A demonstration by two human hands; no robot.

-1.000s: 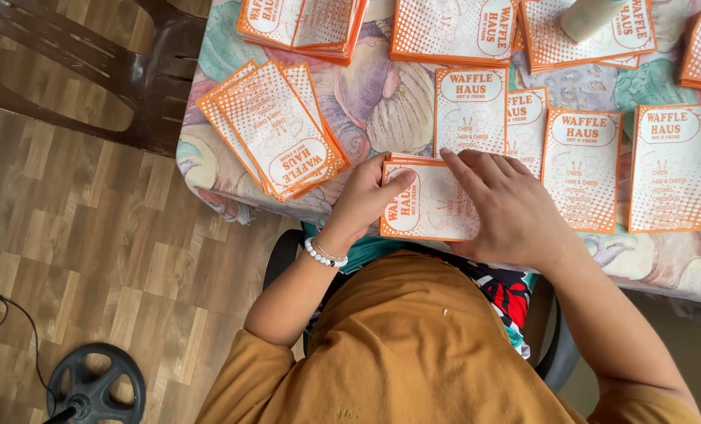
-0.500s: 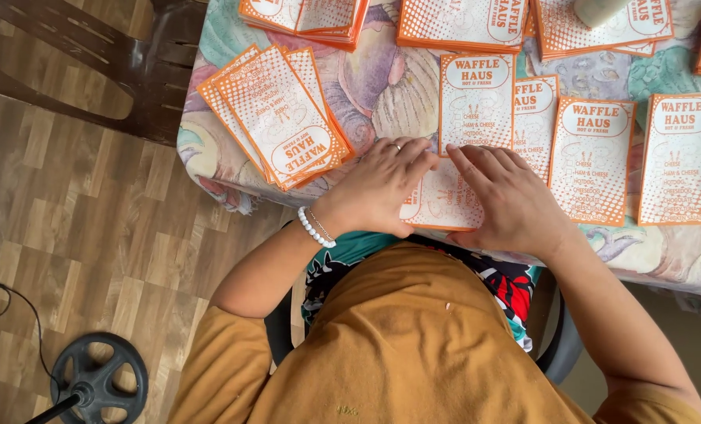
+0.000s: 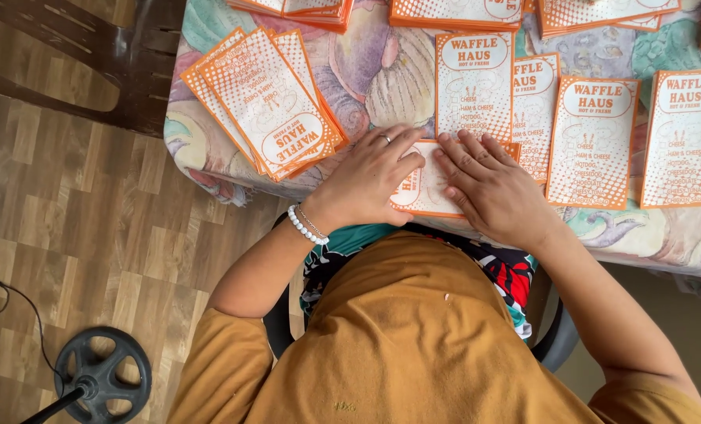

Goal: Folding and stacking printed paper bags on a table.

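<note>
An orange and white paper bag [image 3: 427, 188] lies flat at the near edge of the table. My left hand [image 3: 370, 177] presses on its left part, fingers spread, with a ring on one finger and a white bead bracelet at the wrist. My right hand [image 3: 488, 184] lies flat on its right part, fingers pointing up and left. Most of the bag is hidden under the two hands. Neither hand grips it.
A fanned stack of the same bags [image 3: 268, 106] lies at the table's left edge. Single bags [image 3: 476, 82] lie in a row to the right, more stacks along the far edge. A dark chair [image 3: 67, 55] stands left; a fan base [image 3: 103, 381] sits on the wooden floor.
Both hands have flattened onto the bag and slid toward each other over its middle. The view has shifted slightly downward on the table.
</note>
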